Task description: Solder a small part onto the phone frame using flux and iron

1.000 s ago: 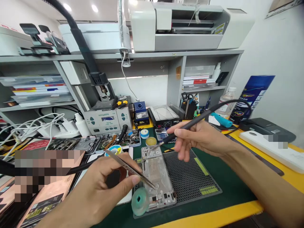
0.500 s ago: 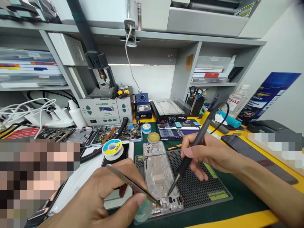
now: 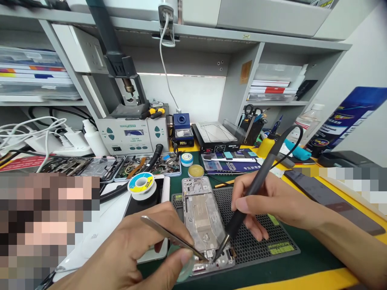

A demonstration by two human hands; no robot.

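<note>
A phone frame (image 3: 202,213), silver and stripped of its parts, lies on the black honeycomb mat (image 3: 256,237). My left hand (image 3: 151,245) pinches metal tweezers (image 3: 172,237), whose tips reach the lower end of the frame. In my right hand (image 3: 256,201) is a soldering iron (image 3: 242,213), held like a pen and slanting down. Its tip is at the lower end of the frame, close beside the tweezer tips; whether they touch is too small to tell. A translucent greenish round object (image 3: 184,270) sits under my left thumb, partly hidden.
A solder spool (image 3: 142,185) stands on a white phone left of the frame. Behind are a flux tin (image 3: 196,171), a small white-and-blue jar (image 3: 186,159), a hot air station (image 3: 133,137) and a hot plate (image 3: 217,139). The iron's cable loops at the right.
The soldering iron's tip has moved down the frame, closer to the tweezer tips. My left hand with the tweezers has shifted slightly right. The camera view has tilted down a little.
</note>
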